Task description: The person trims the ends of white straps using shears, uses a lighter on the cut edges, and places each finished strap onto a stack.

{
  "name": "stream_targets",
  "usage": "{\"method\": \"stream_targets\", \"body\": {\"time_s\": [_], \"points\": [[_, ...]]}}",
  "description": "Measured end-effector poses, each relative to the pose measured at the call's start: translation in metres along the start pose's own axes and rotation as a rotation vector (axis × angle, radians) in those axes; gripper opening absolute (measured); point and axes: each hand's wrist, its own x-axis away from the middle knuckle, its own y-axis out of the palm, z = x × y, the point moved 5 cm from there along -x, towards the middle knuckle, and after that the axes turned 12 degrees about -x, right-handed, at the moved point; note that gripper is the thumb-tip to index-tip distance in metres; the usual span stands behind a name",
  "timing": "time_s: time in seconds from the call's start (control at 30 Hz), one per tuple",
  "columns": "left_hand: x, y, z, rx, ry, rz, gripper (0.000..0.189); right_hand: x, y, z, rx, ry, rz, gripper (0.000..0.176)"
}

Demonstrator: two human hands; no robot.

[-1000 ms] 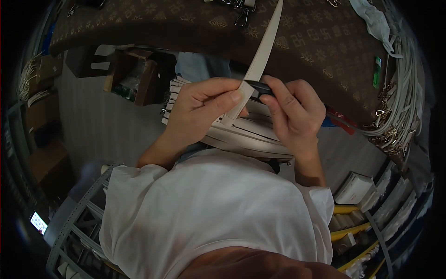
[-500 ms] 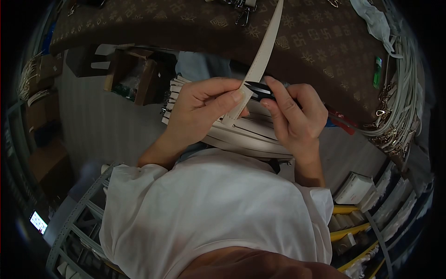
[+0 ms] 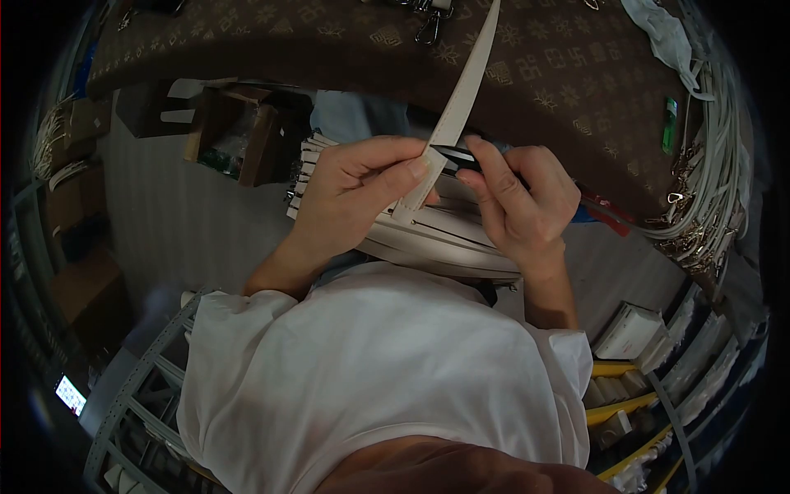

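Observation:
A cream stitched strap is pinched between the thumb and fingers of my left hand. Its folded lower part lies by the thumb, while its long end rises to the patterned cloth. My right hand is closed round small black thread snips, whose dark tips touch the strap's edge beside my left fingertips. Part of the snips is hidden by my right fingers. Below both hands, a bundle of similar cream straps lies across my lap.
A brown patterned cloth covers the table ahead, with a metal clasp and a green lighter on it. Pale cords with metal clips hang at the right. A cardboard box stands left, shelving behind right.
The fingers of my right hand have closed further, bringing the snips' handles together at the strap. My left hand and the strap have stayed almost still.

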Motion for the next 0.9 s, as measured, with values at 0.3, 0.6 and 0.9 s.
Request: {"method": "stream_targets", "body": {"time_s": [0.3, 0.6, 0.9], "points": [[-0.001, -0.001, -0.006, 0.001, -0.033, 0.041, 0.020, 0.015, 0.007, 0.027, -0.764, 0.765, 0.357, 0.024], [-0.006, 0.008, -0.018, 0.305, -0.188, -0.246, 0.017, 0.002, 0.042, 0.017, -1.381, 0.986, 0.097, 0.014], [-0.002, 0.003, -0.030, 0.277, -0.193, -0.176, 0.023, 0.014, 0.033, 0.025, -1.028, 0.929, 0.150, 0.018]]}}
